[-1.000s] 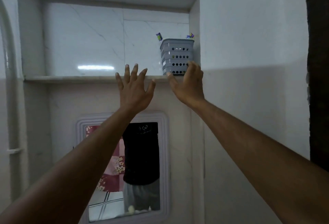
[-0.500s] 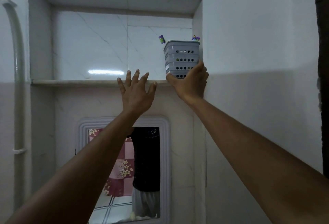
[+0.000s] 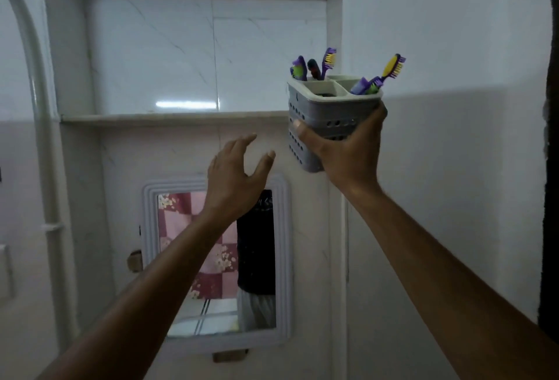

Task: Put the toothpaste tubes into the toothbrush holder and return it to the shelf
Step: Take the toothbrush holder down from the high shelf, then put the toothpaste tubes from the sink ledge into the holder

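Both bare arms reach up toward the wall. The left hand (image 3: 234,178) hangs empty in front of the mirror (image 3: 216,261), fingers spread and loosely curled, gripping nothing. To its right, the right hand (image 3: 344,153) is wrapped round the lower half of the grey toothbrush holder (image 3: 329,113), thumb on the near face, carrying it tilted in the air just off the right end of the shelf (image 3: 169,116). Purple and yellow toothbrushes (image 3: 390,69) stick out of its compartments; something dark sits among them, perhaps a tube. Behind, the tiled niche.
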